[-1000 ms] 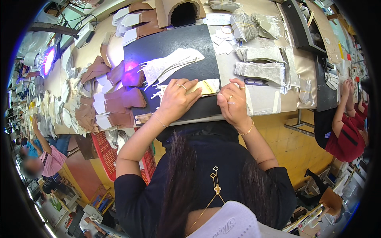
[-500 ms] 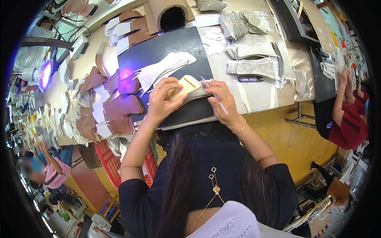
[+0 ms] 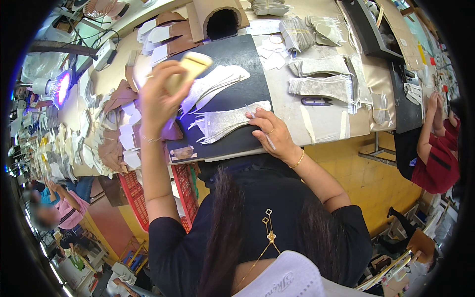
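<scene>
My left hand is raised over the left part of the black mat, fingers closed on a pale yellow piece with a dark slot near its end. Beneath and right of it lies a fan of white cut pieces. Closer to me is a small stack of grey-white, waisted cut pieces. My right hand rests at that stack's right end, fingertips touching it, with a thin pale pen held between the fingers.
Brown and white cut pieces crowd the table's left side near a lit lamp. Grey stacks and dark thread snips lie to the right. A red crate stands below the edge. Co-workers sit at both sides.
My left hand has lifted the pale yellow piece off the grey-white stack and carried it left and away from me. My right hand stays by the stack, now lower and flatter.
</scene>
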